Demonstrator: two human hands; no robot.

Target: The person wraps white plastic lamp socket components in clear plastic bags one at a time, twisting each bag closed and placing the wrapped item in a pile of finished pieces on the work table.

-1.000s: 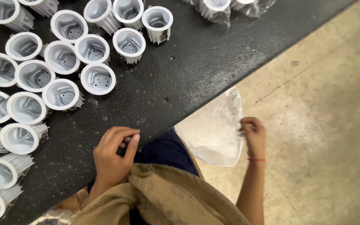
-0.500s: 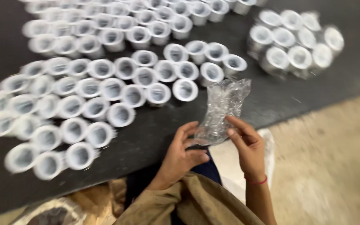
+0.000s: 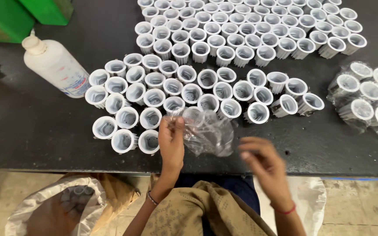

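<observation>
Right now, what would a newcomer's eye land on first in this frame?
First, the mass of white finned cups standing open end up in rows across the black table. Next, the clear plastic bag pinched in the left hand at the table's near edge, with the right hand open beside it. A white squeeze bottle lies far left, and bagged cups sit at right.

My 2 arms are bare from wrist to elbow, with no sleeves over them. On my left hand side I wear a thin dark bracelet at the wrist. By my right hand a thin red thread band circles the wrist. A tan, draped cloth garment covers my lap, with dark blue fabric showing above it.
</observation>
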